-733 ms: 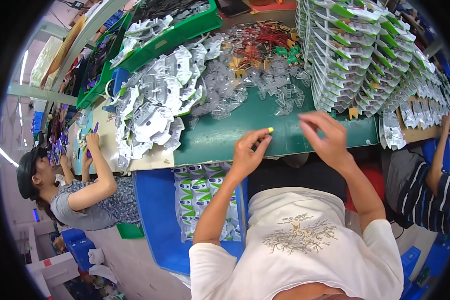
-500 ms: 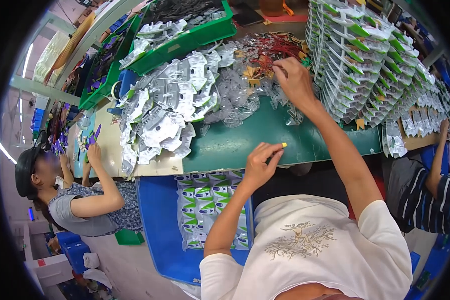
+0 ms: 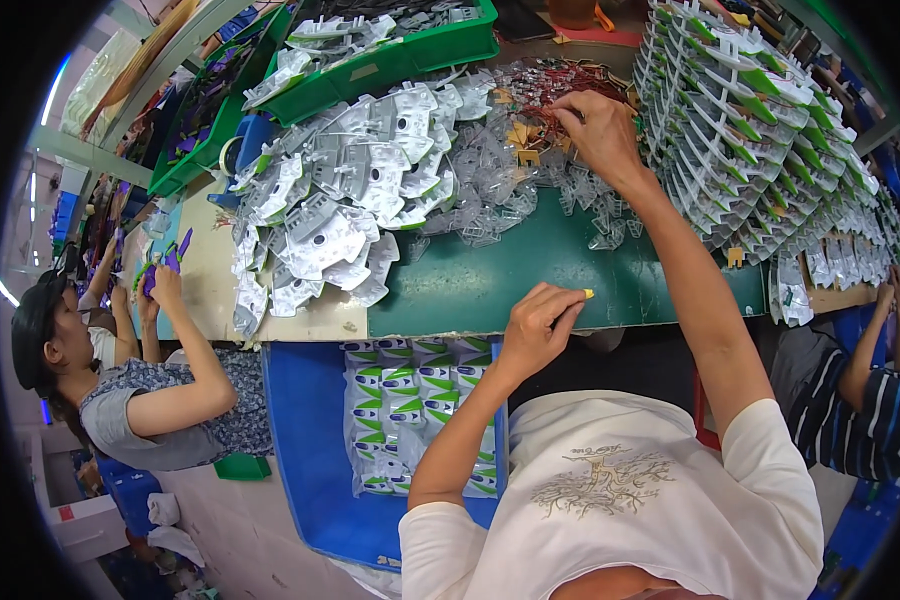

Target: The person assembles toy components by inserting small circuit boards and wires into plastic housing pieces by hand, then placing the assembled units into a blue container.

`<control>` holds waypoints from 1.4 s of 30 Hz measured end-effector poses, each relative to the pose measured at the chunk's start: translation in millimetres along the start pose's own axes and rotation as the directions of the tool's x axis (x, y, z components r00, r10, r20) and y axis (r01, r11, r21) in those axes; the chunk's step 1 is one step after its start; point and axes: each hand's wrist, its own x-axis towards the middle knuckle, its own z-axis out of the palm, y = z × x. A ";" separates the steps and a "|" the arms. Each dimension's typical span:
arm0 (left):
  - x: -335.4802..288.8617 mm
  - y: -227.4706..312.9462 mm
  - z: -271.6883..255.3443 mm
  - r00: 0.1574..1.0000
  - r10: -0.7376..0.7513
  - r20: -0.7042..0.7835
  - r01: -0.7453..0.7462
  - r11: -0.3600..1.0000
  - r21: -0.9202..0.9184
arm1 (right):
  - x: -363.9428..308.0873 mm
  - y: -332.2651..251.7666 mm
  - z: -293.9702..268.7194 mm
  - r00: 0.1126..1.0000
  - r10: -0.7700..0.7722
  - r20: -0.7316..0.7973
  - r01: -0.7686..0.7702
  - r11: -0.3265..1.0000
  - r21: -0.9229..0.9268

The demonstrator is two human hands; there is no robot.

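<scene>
- On the near side of the heap of clear plastic pieces (image 3: 485, 185), at the front of the green tabletop (image 3: 460, 285), the left hand (image 3: 540, 325) pinches a small yellow piece (image 3: 589, 294); it pokes out rightward from the fingertips, too small to judge its long axis.
- Just right of that heap's far end, the right hand (image 3: 604, 135) has bent fingers; whether they grip anything, I cannot tell.
- Beyond the heap, thin tangled red wires (image 3: 542, 82) lie at and left of those fingers, without one long axis; the right hand is nearer.
</scene>
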 end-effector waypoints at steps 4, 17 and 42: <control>-3.6 1.1 1.8 1.000 -0.021 -0.020 0.021 1.000 0.012 | 14.0 -18.4 -11.1 0.867 0.246 0.433 -0.398 0.864 0.307; -0.9 2.8 0.8 0.999 -0.026 -0.025 0.026 1.000 0.013 | 8.7 -68.2 -67.3 0.868 0.110 0.483 -0.489 0.349 0.799; 37.2 43.4 -23.9 0.903 -0.344 -0.257 0.184 0.851 -0.492 | -117.5 -67.7 -93.9 0.870 0.052 0.490 -0.362 0.742 0.564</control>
